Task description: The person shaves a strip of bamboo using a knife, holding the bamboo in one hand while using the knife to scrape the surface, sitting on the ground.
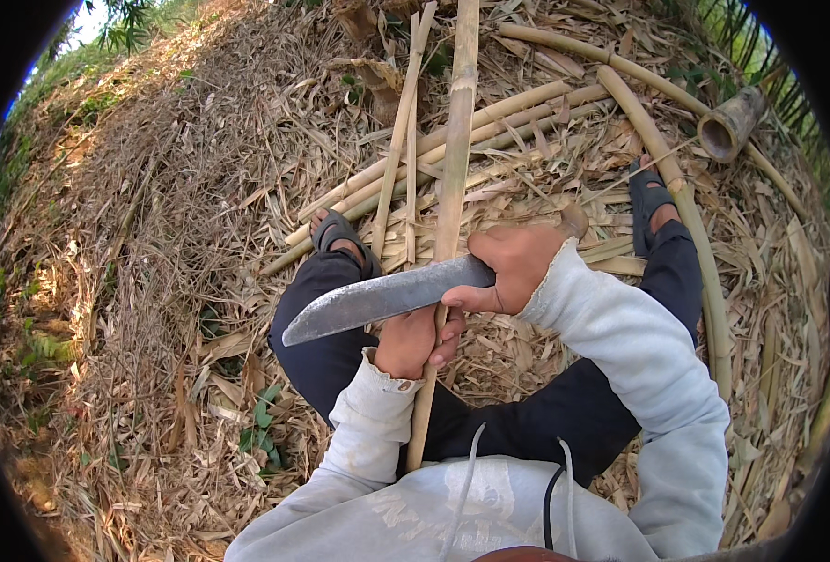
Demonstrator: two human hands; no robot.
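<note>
My right hand [513, 267] is closed on the handle of a machete [387, 298], whose round wooden end shows past my wrist. The wide grey blade lies across a long bamboo strip [456, 155], its tip toward the left. Beneath the blade, my left hand [415, 339] is wrapped round the lower part of that strip. The strip runs from my lap away between my feet and out of the top of the view. Blade and right thumb hide part of the strip and of my left fingers.
Several bamboo poles [433, 150] and thin split strips [398, 140] lie between my sandalled feet. A curved pole [653, 140] runs along my right side, near a hollow bamboo section [731, 124]. Cut stumps [377, 84] stand ahead. Dry leaves [153, 234] cover the sloping ground.
</note>
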